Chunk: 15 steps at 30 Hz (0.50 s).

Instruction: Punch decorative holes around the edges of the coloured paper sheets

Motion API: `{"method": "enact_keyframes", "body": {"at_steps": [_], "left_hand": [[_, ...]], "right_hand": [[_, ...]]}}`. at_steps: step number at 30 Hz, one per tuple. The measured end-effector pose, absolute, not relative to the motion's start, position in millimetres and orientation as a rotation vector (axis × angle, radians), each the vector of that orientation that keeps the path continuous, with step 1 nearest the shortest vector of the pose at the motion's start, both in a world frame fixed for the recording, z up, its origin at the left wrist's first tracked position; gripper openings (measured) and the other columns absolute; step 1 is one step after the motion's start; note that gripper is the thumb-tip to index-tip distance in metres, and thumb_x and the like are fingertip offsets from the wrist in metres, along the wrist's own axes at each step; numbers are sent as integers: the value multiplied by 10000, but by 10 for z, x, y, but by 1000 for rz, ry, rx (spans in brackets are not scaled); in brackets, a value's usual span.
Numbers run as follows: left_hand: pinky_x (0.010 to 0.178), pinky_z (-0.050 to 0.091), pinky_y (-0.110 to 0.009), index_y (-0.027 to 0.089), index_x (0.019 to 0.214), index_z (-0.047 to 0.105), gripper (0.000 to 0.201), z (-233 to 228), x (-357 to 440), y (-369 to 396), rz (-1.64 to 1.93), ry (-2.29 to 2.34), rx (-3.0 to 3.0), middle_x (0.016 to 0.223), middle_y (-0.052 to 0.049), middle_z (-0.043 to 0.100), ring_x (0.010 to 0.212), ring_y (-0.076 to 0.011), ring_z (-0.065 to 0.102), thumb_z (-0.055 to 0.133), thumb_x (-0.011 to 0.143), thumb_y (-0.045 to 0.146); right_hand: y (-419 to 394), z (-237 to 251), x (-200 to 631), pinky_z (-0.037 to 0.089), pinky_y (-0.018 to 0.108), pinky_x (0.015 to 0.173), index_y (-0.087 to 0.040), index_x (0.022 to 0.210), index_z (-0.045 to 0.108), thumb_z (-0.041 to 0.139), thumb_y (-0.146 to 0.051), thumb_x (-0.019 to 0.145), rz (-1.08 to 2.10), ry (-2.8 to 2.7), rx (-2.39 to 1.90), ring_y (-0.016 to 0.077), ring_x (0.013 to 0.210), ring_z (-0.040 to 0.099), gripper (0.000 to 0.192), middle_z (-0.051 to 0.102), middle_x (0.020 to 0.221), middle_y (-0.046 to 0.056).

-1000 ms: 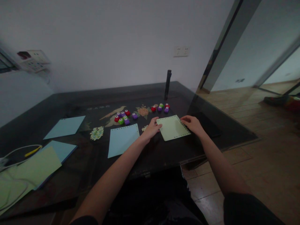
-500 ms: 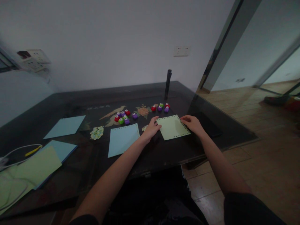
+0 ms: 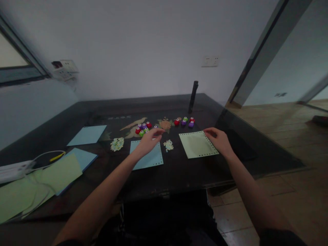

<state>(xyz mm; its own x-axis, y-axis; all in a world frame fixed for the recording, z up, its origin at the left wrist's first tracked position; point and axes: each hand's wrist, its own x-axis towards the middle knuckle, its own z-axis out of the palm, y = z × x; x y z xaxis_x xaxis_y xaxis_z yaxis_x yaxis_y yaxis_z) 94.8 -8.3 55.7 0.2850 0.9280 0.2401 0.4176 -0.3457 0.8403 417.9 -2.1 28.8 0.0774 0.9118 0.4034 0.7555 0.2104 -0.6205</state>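
Observation:
My left hand (image 3: pixel 150 140) hovers over the light blue sheet (image 3: pixel 148 160), which has holes along its edges. Its fingers stretch to the right, and I see nothing held in them. Just behind it sits a group of small red, purple and green figures (image 3: pixel 141 129) with white eye-like spots, partly covered by the hand. My right hand (image 3: pixel 217 139) has its fingertips bent at the upper right edge of a pale green sheet (image 3: pixel 196 145) with punched edges, gripping that edge. Between the two sheets lies a little pile of paper bits (image 3: pixel 168 146).
More small figures (image 3: pixel 183 122) stand behind the green sheet, near an upright black stick-shaped object (image 3: pixel 193 97). On the left are a larger pile of bits (image 3: pixel 117 144), a blue sheet (image 3: pixel 87 135), stacked green paper (image 3: pixel 65 172) and a cable (image 3: pixel 42 155). A dark flat object (image 3: pixel 239 145) lies right.
My left hand has let go of the green sheet's left edge and moved left over the blue sheet. My right hand stays at the green sheet's right edge. The view has shifted.

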Motion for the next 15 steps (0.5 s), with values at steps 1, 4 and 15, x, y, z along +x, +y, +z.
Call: {"method": "enact_keyframes", "body": {"at_steps": [1,4,15], "left_hand": [[961,426,-381,223,1025,618,266,516,747,-75,994,1325,2004,1105,-53,630,1048,-194,565,486,795,201],[962,418,-392,224,978,627,246,349,209,-54,894,1562,2201,1046,-62,640,1020,-218,576,464,794,210],[961,382,-400,202,1174,544,558,1,-190,-47,614,1742,2368,1163,-119,521,1082,-281,504,643,700,480]], "right_hand": [[-42,345,4064,457,314,702,-186,898,678,546,-296,780,264,-1716,-1534,190,767,602,209,686,871,61],[-76,477,3629,460,285,648,-194,908,665,542,-271,794,353,-1799,-1384,187,807,604,186,682,915,56],[311,255,2252,410,385,891,-169,1109,622,725,-281,708,197,-2570,-1192,279,1075,510,429,606,1141,121]]}}
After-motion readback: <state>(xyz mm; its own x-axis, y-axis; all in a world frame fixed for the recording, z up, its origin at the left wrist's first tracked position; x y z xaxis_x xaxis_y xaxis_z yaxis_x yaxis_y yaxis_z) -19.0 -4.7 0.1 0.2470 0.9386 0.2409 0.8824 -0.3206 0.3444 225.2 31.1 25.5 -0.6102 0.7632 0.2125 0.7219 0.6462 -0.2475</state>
